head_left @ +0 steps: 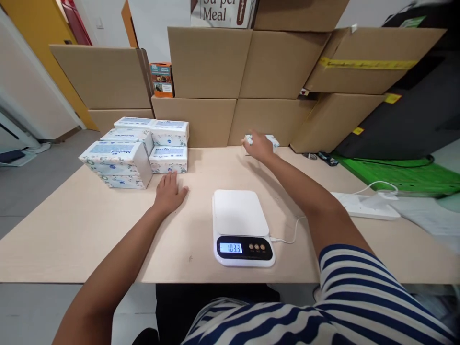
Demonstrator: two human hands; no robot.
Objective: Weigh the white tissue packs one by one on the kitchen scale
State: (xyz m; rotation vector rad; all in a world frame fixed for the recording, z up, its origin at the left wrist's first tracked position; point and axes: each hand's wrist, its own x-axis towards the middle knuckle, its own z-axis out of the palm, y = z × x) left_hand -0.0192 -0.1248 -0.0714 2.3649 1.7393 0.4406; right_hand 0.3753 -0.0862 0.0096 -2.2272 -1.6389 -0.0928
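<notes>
My right hand (260, 146) reaches to the back of the table, its fingers bent over a white tissue pack (273, 140) in front of the cardboard boxes. The hand covers most of that pack. My left hand (169, 194) lies on the tabletop with fingers stretched out, just in front of the stacked tissue packs (122, 158). These are white with blue lettering and a floral print. Between my arms sits a white digital scale (240, 213), its plate bare. Its lit display seems to read 103.3.
Large cardboard boxes (210, 62) form a wall along the table's back. A white power strip (370, 206) lies at the right, and a cable (295, 232) runs from the scale beneath my right arm. Small dark objects (327, 158) lie near the right rear edge.
</notes>
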